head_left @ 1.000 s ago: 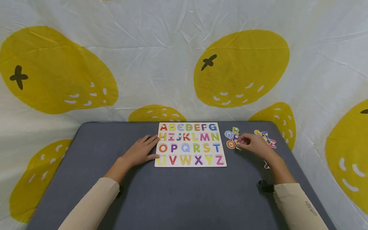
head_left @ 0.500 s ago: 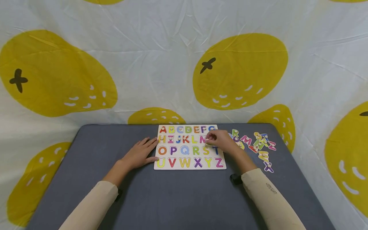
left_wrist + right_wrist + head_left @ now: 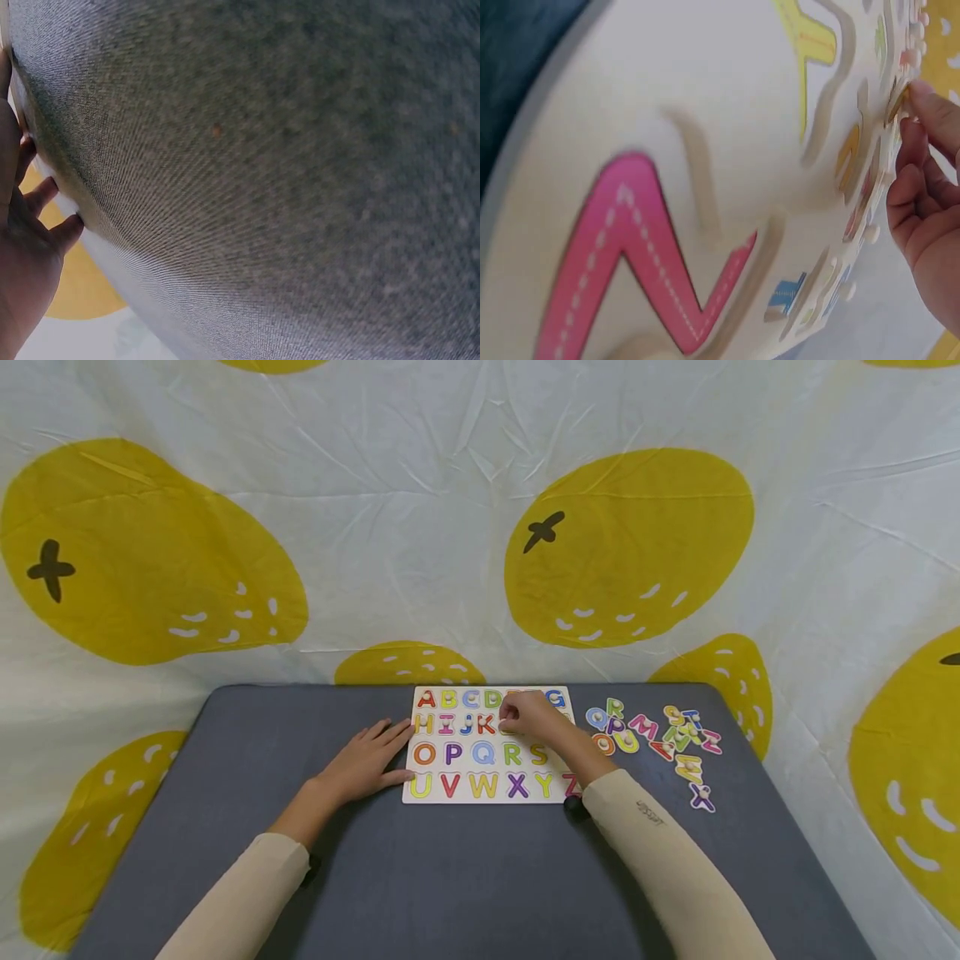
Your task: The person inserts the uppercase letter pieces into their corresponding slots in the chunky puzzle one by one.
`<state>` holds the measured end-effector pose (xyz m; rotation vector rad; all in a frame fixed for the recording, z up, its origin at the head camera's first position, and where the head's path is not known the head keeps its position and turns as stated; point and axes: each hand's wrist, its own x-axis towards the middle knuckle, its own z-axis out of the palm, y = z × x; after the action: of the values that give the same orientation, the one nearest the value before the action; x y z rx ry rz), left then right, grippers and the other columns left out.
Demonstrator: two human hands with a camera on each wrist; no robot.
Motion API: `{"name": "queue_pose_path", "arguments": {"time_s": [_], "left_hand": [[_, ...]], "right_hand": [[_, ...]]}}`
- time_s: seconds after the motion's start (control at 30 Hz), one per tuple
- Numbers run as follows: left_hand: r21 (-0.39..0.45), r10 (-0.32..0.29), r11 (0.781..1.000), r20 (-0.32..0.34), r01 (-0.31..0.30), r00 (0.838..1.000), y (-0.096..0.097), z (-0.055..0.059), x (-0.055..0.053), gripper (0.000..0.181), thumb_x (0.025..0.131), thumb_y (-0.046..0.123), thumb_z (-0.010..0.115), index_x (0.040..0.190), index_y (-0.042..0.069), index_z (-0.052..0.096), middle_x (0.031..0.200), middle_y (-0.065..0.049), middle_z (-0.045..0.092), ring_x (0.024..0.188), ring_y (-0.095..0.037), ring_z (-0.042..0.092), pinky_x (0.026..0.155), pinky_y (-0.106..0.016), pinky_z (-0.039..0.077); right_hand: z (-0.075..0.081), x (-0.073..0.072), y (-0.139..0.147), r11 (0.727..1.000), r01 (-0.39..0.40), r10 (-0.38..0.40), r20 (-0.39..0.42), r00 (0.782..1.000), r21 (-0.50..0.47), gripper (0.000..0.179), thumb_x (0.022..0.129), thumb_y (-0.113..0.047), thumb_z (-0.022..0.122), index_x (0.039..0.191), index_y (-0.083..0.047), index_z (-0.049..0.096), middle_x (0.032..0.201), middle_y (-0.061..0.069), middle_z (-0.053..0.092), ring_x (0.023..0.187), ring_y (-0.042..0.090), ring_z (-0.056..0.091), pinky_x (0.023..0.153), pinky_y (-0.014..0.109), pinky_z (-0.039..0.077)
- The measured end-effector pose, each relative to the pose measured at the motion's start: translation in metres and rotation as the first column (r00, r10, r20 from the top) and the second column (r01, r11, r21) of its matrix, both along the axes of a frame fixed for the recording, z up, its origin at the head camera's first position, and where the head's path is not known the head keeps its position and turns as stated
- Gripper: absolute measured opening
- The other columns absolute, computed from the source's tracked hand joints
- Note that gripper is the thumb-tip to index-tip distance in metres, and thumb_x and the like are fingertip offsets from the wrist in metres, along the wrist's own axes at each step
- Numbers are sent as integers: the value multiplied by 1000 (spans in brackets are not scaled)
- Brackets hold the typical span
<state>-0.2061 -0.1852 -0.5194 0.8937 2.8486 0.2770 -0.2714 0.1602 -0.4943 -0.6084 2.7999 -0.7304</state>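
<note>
A wooden alphabet puzzle board [image 3: 495,791] lies at the far middle of the table, with knobbed letters in its top row and the start of its second. My left hand [image 3: 365,757] rests flat at the board's left edge, fingers spread onto the rim; in the left wrist view this left hand [image 3: 30,262] shows at the left side. My right hand [image 3: 534,718] is over the second row, just right of the K. Between thumb and finger it pinches a small puzzle letter [image 3: 898,103], seen edge-on in the right wrist view, close over the board. Which letter it is, I cannot tell.
Loose knobbed letters lie right of the board, among them a blue Q [image 3: 597,718], an orange O [image 3: 603,743], a pink M [image 3: 643,725] and a purple X [image 3: 702,797]. A lemon-patterned cloth [image 3: 420,568] hangs behind the grey table [image 3: 465,877].
My right hand has moved left from the loose letters onto the board, carrying the puzzle letter to the second row. My left hand has stayed at the board's left edge.
</note>
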Motion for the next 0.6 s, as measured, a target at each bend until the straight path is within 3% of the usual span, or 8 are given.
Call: {"name": "queue_pose_path", "arguments": {"time_s": [0.37,0.6], "left_hand": [[2,2,1000,0,-2,1000,1,1,0,88,97,60,61,164,14,30,169,-7,32,155,-41,29,120,-65,29],[9,3,1000,-4,-3,1000,1,3,1,87,97,60,62,164,13,31,169,-8,33,155,-41,29,120,-65,29]], "right_hand": [[-5,4,-7,997,60,-60,8,998,50,13,94,-20,77,88,-12,69,78,0,61,73,15,54,69,28,44],[3,12,-1,999,36,-36,-18,999,26,13,95,-20,76,99,-8,72,86,2,65,78,16,56,75,32,48]]}}
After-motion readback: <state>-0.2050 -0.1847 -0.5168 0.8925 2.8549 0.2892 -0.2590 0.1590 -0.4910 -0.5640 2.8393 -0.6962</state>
